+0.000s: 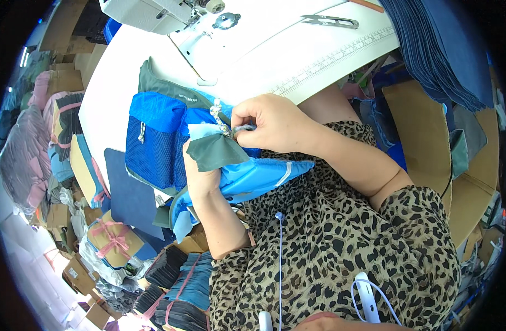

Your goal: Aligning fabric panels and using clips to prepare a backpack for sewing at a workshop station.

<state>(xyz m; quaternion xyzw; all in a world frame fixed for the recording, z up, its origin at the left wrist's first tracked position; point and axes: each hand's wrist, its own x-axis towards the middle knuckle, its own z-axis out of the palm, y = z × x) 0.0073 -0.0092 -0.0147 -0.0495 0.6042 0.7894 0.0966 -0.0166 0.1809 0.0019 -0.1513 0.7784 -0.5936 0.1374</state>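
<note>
A blue sewn bag piece [156, 138] with mesh pockets lies over the near edge of the white table, with a dark green panel [163, 83] along its top. My right hand [272, 124] is closed in a pinch, thumb against forefinger, on a speckled cord [216, 110] beside the bag. My left hand [200, 176] reaches up under a dark green fabric flap [217, 151]; its fingers are hidden behind the cloth. A light blue panel [253, 176] with a pale strip hangs below the flap, over my lap.
A sewing machine [153, 14] stands at the far left of the white table [253, 60]. Metal thread snips [330, 22] lie beyond a printed ruler strip [341, 52]. Stacked dark blue fabric [440, 49] and an open cardboard box [418, 121] are at right; tied bundles [181, 287] sit at lower left.
</note>
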